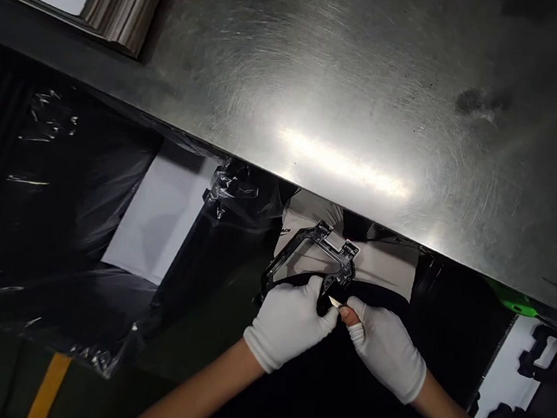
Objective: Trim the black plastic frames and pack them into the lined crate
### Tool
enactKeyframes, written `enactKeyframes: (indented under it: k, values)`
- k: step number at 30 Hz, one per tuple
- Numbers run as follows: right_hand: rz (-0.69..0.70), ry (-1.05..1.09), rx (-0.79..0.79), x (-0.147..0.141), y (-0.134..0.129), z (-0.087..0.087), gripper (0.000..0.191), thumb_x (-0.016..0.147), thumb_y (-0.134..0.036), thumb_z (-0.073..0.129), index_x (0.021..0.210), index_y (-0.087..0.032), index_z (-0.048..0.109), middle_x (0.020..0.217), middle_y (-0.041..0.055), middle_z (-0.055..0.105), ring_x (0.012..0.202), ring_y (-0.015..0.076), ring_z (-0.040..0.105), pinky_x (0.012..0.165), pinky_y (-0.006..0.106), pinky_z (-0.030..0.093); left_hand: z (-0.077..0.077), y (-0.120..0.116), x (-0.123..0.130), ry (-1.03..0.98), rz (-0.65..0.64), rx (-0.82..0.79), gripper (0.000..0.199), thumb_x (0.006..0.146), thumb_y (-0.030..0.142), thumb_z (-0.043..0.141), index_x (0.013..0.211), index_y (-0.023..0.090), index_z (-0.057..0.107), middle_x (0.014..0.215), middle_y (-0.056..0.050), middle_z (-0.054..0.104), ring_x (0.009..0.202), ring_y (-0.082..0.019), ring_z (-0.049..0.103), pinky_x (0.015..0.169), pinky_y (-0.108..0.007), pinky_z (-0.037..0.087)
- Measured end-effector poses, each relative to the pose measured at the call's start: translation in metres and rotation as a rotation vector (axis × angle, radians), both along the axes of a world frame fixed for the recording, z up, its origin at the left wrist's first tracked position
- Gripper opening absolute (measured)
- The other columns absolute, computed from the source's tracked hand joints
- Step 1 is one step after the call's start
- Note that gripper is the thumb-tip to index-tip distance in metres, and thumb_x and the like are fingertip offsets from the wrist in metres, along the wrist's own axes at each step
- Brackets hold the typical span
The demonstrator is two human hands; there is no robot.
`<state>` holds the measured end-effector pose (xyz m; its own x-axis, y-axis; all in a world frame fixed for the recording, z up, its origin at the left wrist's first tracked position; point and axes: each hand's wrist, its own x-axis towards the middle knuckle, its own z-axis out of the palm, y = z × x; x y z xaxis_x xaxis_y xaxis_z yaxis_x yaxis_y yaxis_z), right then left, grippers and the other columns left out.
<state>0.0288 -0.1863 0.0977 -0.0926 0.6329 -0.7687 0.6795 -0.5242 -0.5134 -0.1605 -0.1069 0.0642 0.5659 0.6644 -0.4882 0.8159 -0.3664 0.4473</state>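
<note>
My left hand (293,321), in a white glove, is closed on a black frame (283,260) with angular sides and two raised tabs at its top. The frame is tilted above my lap, below the front edge of the metal table (294,70). In my right hand (386,349), also gloved but with a bare thumb tip showing, a small thin blade (335,303) is pinched. Its pale tip touches or nearly touches the frame's lower right part; I cannot tell which. The handle, if there is one, is hidden in my fingers.
A stack of sheets (126,0) lies at the table's upper left. Dark plastic film (71,212) hangs around a white sheet (157,215) at left. A green-handled object (519,305) and black parts on a white board (503,382) are at right. Yellow tape (47,387) marks the floor.
</note>
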Motion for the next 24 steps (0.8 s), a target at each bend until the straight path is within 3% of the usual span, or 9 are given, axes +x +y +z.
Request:
enactKeyframes:
  k: [7, 11, 24]
  values:
    - [0.126, -0.115, -0.033, -0.006, 0.009, 0.002, 0.051, 0.122, -0.054, 0.025, 0.104, -0.023, 0.061, 0.076, 0.0000, 0.067, 0.062, 0.0165, 0.061, 0.059, 0.026, 0.035, -0.001, -0.004, -0.001, -0.051, -0.031, 0.238, 0.027, 0.096, 0.045, 0.066, 0.086, 0.019, 0.067, 0.063, -0.004, 0.070, 0.055, -0.027, 0.070, 0.055, -0.039, 0.044]
    - [0.174, -0.152, -0.085, -0.007, 0.015, 0.007, 0.046, 0.122, -0.054, 0.033, 0.105, -0.023, 0.061, 0.075, -0.0008, 0.067, 0.062, 0.0168, 0.062, 0.058, 0.026, 0.033, -0.002, -0.006, 0.001, -0.055, -0.016, 0.273, 0.029, 0.097, 0.044, 0.066, 0.083, 0.018, 0.068, 0.060, -0.004, 0.067, 0.053, -0.027, 0.069, 0.054, -0.039, 0.046]
    - [0.227, -0.172, -0.155, -0.009, 0.029, 0.016, 0.044, 0.123, -0.049, 0.033, 0.113, -0.022, 0.066, 0.082, 0.0010, 0.073, 0.069, 0.0173, 0.068, 0.060, 0.027, 0.031, -0.005, -0.008, 0.000, -0.063, -0.027, 0.344, 0.035, 0.096, 0.050, 0.066, 0.080, 0.018, 0.066, 0.053, -0.002, 0.062, 0.046, -0.025, 0.064, 0.051, -0.038, 0.045]
